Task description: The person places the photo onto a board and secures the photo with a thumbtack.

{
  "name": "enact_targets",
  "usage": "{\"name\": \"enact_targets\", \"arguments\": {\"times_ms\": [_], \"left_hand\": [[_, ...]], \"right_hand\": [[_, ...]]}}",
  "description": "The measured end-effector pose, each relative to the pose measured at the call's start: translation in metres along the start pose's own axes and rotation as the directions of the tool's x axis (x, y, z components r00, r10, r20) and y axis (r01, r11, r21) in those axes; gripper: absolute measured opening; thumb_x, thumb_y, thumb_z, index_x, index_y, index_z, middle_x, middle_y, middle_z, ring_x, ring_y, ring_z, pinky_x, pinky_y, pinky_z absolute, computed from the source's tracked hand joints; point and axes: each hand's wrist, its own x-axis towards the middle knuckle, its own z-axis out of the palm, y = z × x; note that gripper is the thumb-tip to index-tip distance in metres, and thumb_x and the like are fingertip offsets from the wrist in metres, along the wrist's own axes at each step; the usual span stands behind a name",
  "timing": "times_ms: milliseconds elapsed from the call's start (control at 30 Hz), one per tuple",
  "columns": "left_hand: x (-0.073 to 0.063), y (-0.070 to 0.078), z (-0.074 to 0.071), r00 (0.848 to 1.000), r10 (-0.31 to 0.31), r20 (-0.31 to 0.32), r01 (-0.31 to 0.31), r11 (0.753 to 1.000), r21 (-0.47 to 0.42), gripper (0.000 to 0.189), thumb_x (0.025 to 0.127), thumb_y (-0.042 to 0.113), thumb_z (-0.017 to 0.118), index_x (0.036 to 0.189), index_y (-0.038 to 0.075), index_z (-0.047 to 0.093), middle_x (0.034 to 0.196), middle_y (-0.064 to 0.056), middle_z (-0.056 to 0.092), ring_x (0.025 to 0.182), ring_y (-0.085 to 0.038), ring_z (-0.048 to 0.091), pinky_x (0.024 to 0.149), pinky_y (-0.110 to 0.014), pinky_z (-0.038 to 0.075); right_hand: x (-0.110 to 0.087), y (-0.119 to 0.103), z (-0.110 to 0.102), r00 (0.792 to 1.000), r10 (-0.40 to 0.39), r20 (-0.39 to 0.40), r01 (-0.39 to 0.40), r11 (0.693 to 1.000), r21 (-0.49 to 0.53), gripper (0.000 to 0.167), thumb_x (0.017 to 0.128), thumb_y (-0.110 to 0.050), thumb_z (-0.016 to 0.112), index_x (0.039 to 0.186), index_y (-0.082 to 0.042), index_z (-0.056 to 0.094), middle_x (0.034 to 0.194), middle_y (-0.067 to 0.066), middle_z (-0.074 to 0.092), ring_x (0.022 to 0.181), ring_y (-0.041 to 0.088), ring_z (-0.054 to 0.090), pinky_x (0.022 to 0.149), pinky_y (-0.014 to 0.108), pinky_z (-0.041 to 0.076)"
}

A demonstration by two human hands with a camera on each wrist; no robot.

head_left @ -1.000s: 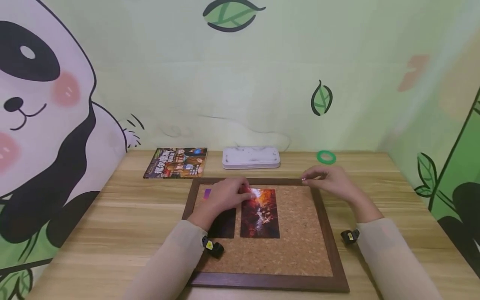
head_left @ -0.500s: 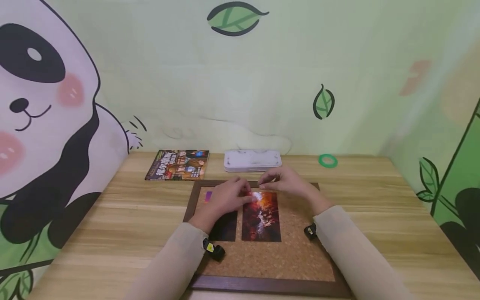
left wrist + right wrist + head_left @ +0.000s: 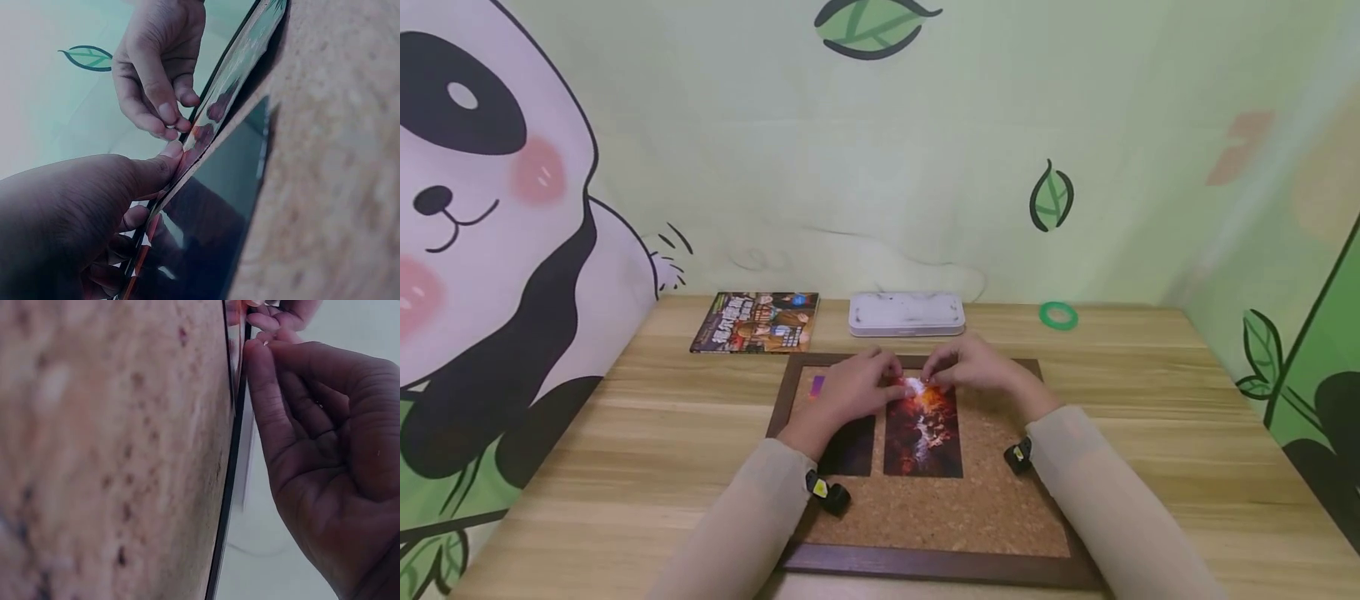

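A framed cork board (image 3: 947, 562) lies flat on the wooden table. On it, near the middle, is a red and orange photo print (image 3: 925, 437). A darker print (image 3: 854, 450) beside it is partly covered by my left hand (image 3: 850, 387). That hand holds the upper left of the red photo, its thumb on the surface. My right hand (image 3: 973, 364) is at the photo's top edge, close to the left fingers. Its thumb and index finger pinch a tiny shiny pin (image 3: 265, 343), mostly hidden by the fingertips.
Behind the board lie a colourful book (image 3: 756, 322), a white tin case (image 3: 907, 314) and a roll of green tape (image 3: 1058, 316). A wall (image 3: 880, 167) painted with leaves and a panda rises at the table's back edge.
From the board's upper right corner my right hand has moved left to the red photo's top edge, then dipped slightly onto it. The left hand has stayed on the photo.
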Motion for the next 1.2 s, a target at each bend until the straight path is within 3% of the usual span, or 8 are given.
{"name": "enact_targets", "arguments": {"times_ms": [233, 500, 833, 1000, 1200], "left_hand": [[0.001, 0.001, -0.002, 1.000, 0.003, -0.003, -0.003, 1.000, 0.008, 0.036, 0.090, 0.058, 0.067, 0.106, 0.026, 0.063, 0.105, 0.005, 0.057, 0.084, -0.017, 0.055, 0.078, -0.039, 0.048], [0.001, 0.000, -0.002, 1.000, 0.019, 0.000, -0.019, 1.000, 0.018, 0.034, 0.091, 0.057, 0.067, 0.106, 0.027, 0.063, 0.105, 0.006, 0.057, 0.083, -0.015, 0.055, 0.075, -0.038, 0.048], [-0.006, -0.010, -0.015, 0.988, 0.136, 0.076, -0.123, 0.980, -0.158, 0.042, 0.087, 0.041, 0.078, 0.120, 0.016, 0.068, 0.117, -0.001, 0.057, 0.099, -0.018, 0.054, 0.090, -0.040, 0.046], [-0.007, -0.012, -0.015, 0.982, 0.161, 0.095, -0.138, 0.968, -0.208, 0.044, 0.087, 0.042, 0.078, 0.123, 0.019, 0.068, 0.122, -0.001, 0.055, 0.103, -0.020, 0.051, 0.094, -0.041, 0.045], [-0.010, -0.014, -0.011, 0.981, 0.169, 0.091, -0.145, 0.963, -0.228, 0.044, 0.087, 0.041, 0.078, 0.124, 0.019, 0.068, 0.122, -0.001, 0.054, 0.103, -0.020, 0.051, 0.093, -0.041, 0.045]], "right_hand": [[0.007, 0.001, 0.003, 1.000, -0.007, 0.022, 0.008, 0.999, -0.040, 0.013, 0.092, -0.003, 0.069, 0.103, -0.006, 0.076, 0.096, 0.006, 0.073, 0.082, 0.019, 0.068, 0.071, 0.034, 0.056], [0.012, 0.002, 0.003, 0.999, 0.031, 0.044, -0.031, 0.999, -0.017, 0.013, 0.093, -0.007, 0.071, 0.105, -0.008, 0.075, 0.099, 0.004, 0.074, 0.090, 0.017, 0.067, 0.078, 0.033, 0.055], [0.014, 0.000, 0.004, 0.999, 0.032, 0.032, -0.030, 0.999, -0.035, 0.015, 0.093, -0.011, 0.072, 0.107, -0.009, 0.075, 0.103, 0.003, 0.073, 0.095, 0.019, 0.064, 0.086, 0.035, 0.049], [0.012, 0.002, 0.003, 0.998, 0.054, 0.031, -0.054, 0.998, 0.023, 0.014, 0.094, -0.011, 0.070, 0.108, -0.009, 0.074, 0.104, 0.006, 0.072, 0.095, 0.020, 0.064, 0.085, 0.035, 0.050], [0.013, 0.001, 0.007, 0.997, 0.064, 0.040, -0.064, 0.998, 0.004, 0.012, 0.096, -0.012, 0.069, 0.107, -0.010, 0.074, 0.101, 0.004, 0.072, 0.092, 0.021, 0.063, 0.086, 0.035, 0.049]]}}
